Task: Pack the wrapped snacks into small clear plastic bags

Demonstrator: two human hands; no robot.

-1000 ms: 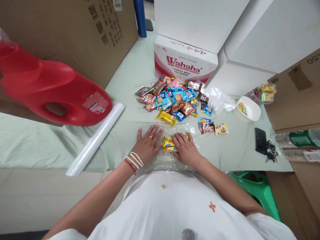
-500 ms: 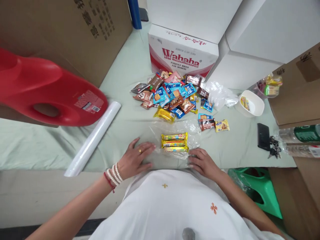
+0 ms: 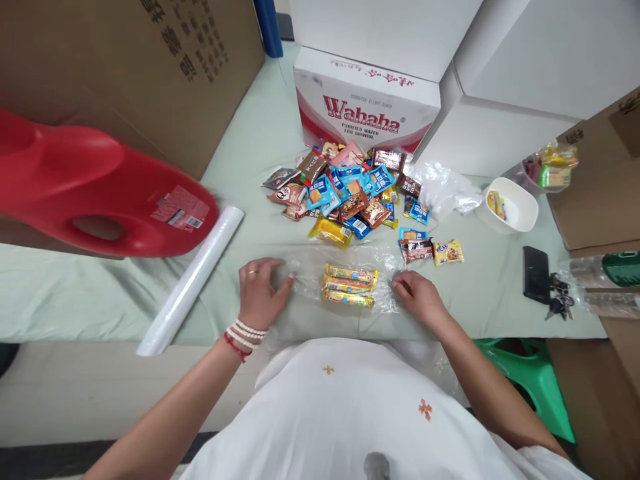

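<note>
Three yellow-wrapped snack sticks (image 3: 350, 285) lie side by side on a piece of clear plastic film (image 3: 307, 270). The film spreads on the pale green cloth between my hands. At its left edge is my left hand (image 3: 261, 292), fingers curled and thumb stretched toward the film; its grip is partly hidden. My right hand (image 3: 419, 297) pinches the film's right edge with thumb and forefinger. Neither hand touches the sticks. Beyond the film lies a heap of wrapped snacks (image 3: 350, 190), with a yellow cookie packet (image 3: 449, 252) to its right.
A white roll of film (image 3: 193, 283) and a red jug (image 3: 125, 193) stand at left. Behind the heap is a Wahaha box (image 3: 367, 107). To the right are a white bowl (image 3: 523, 207), a black wallet-like object (image 3: 536, 273), keys (image 3: 560, 297) and plastic bottles (image 3: 617, 270).
My left hand has moved left and up, its fingers curling at the film's edge. My right hand has shifted slightly right and pinches the film. The film looks more spread, and the sticks have tilted slightly.
</note>
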